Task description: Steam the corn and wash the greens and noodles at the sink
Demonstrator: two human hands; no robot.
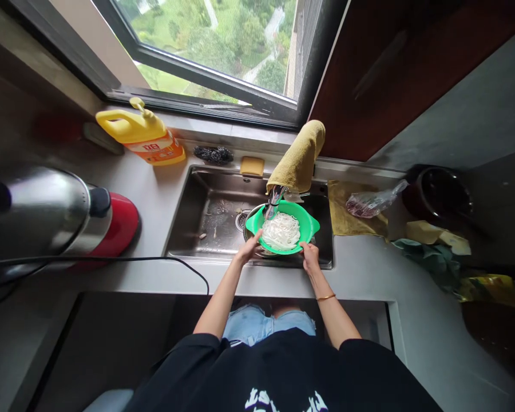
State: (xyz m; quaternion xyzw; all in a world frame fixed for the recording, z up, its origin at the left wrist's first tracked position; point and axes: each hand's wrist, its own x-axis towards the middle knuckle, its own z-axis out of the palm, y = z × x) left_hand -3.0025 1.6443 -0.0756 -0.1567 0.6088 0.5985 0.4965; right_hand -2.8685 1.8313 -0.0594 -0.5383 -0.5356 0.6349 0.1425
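Observation:
Both hands hold a green colander point(308, 220) by its rim over the sink point(210, 197). White noodle-like strands point(281, 232) lie inside it. My left hand point(249, 248) is closed on the left side of the rim, and my right hand point(310, 256) grips the right side near the front. Just above the colander hangs the faucet point(275, 197), with a yellow-brown towel point(299, 157) draped over it. Part of a metal bowl shows beneath the colander; most of it is hidden.
Behind the sink are a yellow detergent jug point(148, 137), a black scouring pad point(213, 154) and a yellow sponge point(252, 166). A red and steel appliance point(115, 223) stands left, its black cable point(154, 258) crossing the counter. Right are a cloth point(343, 209), a plastic bag point(369, 203) and a dark pot point(444, 191).

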